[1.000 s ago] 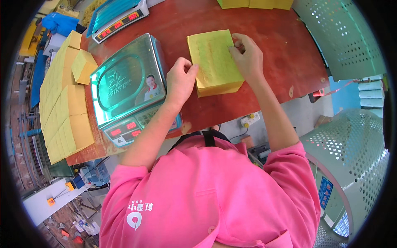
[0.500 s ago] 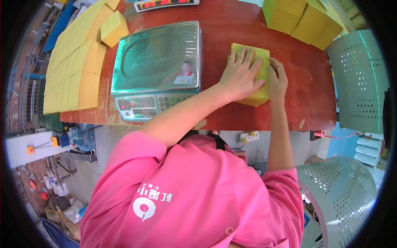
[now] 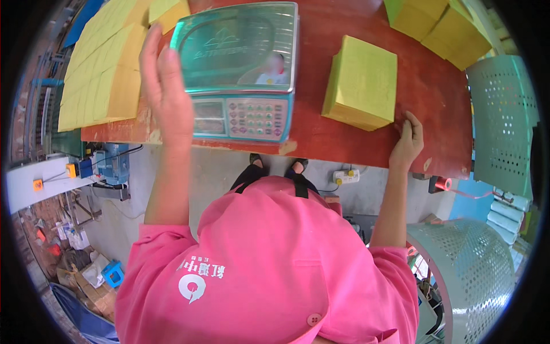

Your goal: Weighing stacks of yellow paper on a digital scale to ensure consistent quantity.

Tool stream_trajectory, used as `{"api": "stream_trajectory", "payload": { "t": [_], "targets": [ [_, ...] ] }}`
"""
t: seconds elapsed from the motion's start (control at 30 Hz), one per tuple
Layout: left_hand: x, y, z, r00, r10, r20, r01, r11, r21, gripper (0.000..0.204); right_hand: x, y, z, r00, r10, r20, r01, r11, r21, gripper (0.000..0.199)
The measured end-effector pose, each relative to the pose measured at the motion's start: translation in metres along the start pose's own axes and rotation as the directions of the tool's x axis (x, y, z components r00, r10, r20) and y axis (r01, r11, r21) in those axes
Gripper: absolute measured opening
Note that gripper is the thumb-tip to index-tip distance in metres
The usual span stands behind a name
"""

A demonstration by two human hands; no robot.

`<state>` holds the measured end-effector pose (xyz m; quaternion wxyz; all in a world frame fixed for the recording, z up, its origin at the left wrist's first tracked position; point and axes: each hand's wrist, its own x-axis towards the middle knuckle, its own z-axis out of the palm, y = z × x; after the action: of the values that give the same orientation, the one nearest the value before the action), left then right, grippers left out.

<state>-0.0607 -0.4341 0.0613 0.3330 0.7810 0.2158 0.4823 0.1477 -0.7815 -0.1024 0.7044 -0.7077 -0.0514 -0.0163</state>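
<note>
A thick stack of yellow paper stands by itself on the red tabletop, right of a digital scale with a shiny metal pan. My right hand is just off the stack's near right corner, its fingers loosely curled and apart, with nothing seen in them. Raised at the scale's left edge is my left hand, slightly blurred, fingers stretched upward and holding nothing. It covers the scale's left corner. Left of that hand, yellow paper stacks sit in a tight block.
More yellow stacks stand at the far right of the table. A perforated grey-green metal panel rises past the right edge, with a perforated metal drum below it. A white power strip hangs under the front edge.
Both hands have left the yellow paper stack. My left hand has swung left to the scale's far side, and my right has drawn back toward me. The view has shifted, too.
</note>
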Motion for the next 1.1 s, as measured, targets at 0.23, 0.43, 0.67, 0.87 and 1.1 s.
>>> {"api": "stream_trajectory", "payload": {
  "t": [0.23,0.43,0.67,0.87,1.1],
  "targets": [
    [-0.053,-0.114,-0.128,0.826,-0.499,-0.261,0.466,0.866,-0.18,0.046,-0.022,0.007,-0.011,0.996,-0.078,-0.043,0.069,0.98,-0.188,0.02],
    [-0.106,-0.192,-0.219,0.691,-0.657,-0.3,0.645,0.749,-0.153,0.046,-0.032,0.017,0.01,0.98,-0.171,-0.101,0.119,0.912,-0.393,0.023],
    [-0.125,-0.227,-0.279,0.688,-0.712,-0.144,0.718,0.696,-0.01,0.031,-0.037,0.029,-0.003,0.933,-0.359,-0.03,0.158,0.484,-0.86,0.033],
    [-0.088,-0.221,-0.291,0.661,-0.75,0.028,0.747,0.653,-0.126,0.026,-0.038,0.029,0.011,0.935,-0.343,-0.091,0.045,0.369,-0.928,0.032],
    [-0.035,-0.176,-0.258,0.747,-0.638,0.188,0.664,0.727,-0.173,0.026,-0.04,0.039,0.005,0.921,-0.39,-0.003,0.138,0.333,-0.933,0.027]
  ]
}}
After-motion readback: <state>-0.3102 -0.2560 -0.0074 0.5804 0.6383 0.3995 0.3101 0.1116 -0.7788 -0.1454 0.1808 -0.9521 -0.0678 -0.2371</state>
